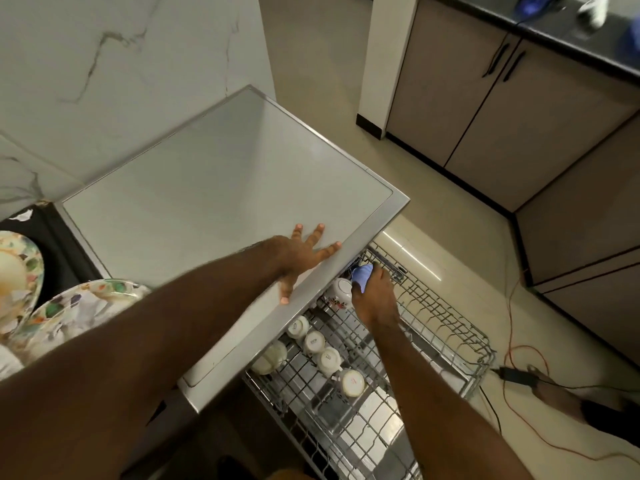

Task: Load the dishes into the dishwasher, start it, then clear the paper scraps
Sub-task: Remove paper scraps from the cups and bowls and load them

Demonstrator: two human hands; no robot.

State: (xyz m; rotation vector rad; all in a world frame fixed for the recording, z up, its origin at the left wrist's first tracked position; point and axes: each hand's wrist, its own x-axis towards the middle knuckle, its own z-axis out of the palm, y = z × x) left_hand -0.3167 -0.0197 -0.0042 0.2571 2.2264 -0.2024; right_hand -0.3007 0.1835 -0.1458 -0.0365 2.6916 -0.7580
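Grey flat-topped dishwasher (225, 188): stands against the marble-look wall, lid surface bare apart from my hand.

Beige cabinets (485, 109) with dark handles: across the floor, well apart from the machine.

Grey wire rack (443, 327): pulled out from under the dishwasher's front edge, over the pale floor tiles. Right half holds nothing but tines.

Floral-patterned plates (69, 306): two, on the dark surface just left of the dishwasher, not yet in the rack.

White ceramic cups (351, 382): a row of four, upside down, along the rack's left side. A white floral-printed bowl (341, 292) sits beyond them, near the back.

Left hand (301, 258): flat on the dishwasher top at its front edge, fingers spread straight, thumb hanging over the edge. Holding nothing.

Right hand (375, 296): reaching into the rack's back corner, fingers curled round a small blue cup (362, 276), which is just beside the bowl. Cannot tell whether the cup touches the wire.

Orange cable (519, 355) and black adapter (517, 375): on the floor, right of the rack.
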